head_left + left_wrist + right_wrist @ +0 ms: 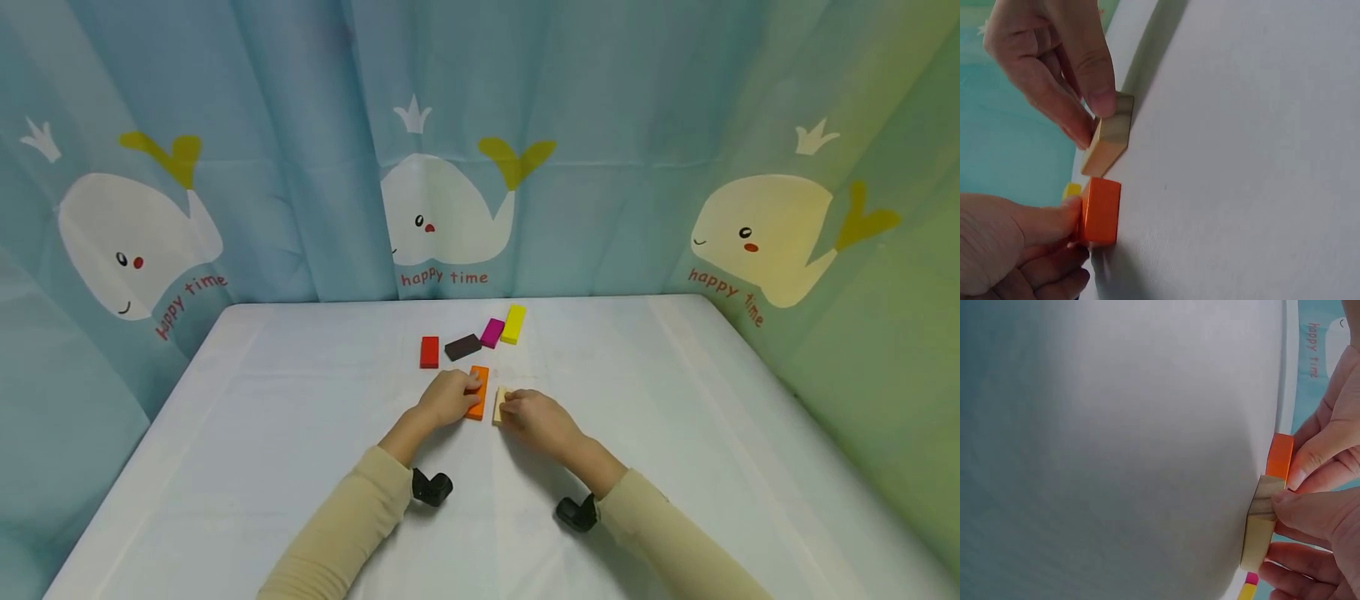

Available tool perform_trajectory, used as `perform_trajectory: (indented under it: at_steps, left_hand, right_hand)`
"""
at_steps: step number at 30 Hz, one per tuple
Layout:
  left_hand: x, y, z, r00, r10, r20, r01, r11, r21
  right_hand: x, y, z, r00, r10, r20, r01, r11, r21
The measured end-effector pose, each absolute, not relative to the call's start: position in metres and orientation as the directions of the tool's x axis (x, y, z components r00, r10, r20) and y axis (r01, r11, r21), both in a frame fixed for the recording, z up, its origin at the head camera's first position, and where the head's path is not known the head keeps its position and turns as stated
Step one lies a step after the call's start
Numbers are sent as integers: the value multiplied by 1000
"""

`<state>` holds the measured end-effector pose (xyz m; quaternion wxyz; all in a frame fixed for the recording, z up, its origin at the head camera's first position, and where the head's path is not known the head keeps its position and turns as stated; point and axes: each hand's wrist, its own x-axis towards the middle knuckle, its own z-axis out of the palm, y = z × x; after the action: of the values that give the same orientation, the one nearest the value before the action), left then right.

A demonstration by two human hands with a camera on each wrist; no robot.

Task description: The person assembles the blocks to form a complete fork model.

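Near the middle of the table, my left hand (448,395) pinches an orange block (482,379), seen end-on in the left wrist view. Just to its right, my right hand (540,423) pinches a pale wooden block (498,407) between thumb and fingers; those fingers cover part of it. The left wrist view has the wooden block (1114,140) slightly tilted, close to the orange block (1101,212). In the right wrist view, the two blocks' ends look almost in contact, but I cannot tell if they touch.
Behind the hands lie a red block (429,352), a dark brown block (462,347), a magenta block (492,332) and a yellow block (513,324). A white cloth covers the table (300,367). Blue curtains (315,150) printed with whales hang around it.
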<state>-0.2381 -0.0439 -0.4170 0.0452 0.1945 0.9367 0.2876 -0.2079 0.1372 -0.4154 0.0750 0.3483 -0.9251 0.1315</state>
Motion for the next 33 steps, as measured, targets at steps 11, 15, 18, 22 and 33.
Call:
perform_trajectory:
  at_steps: [11, 15, 18, 22, 33]
  left_hand:
    - [-230, -37, -414, -929, 366, 65, 337, 757, 560]
    - [-229, -36, -416, -931, 359, 69, 335, 762, 555]
    - [-228, -36, -417, -932, 355, 77, 337, 768, 544]
    - [-226, -36, -419, -931, 357, 79, 342, 771, 538]
    - [-221, -36, -419, -933, 347, 91, 339, 770, 541]
  right_hand:
    - [-203, 141, -416, -730, -640, 239, -682, 704, -198]
    - [-200, 142, -417, -726, -642, 245, -686, 700, -200]
    - [-198, 142, -418, -720, -648, 247, -692, 695, -194]
    - [-194, 142, -417, -715, -655, 243, -698, 688, -200]
    - [-186, 142, -416, -707, -659, 257, -706, 678, -204]
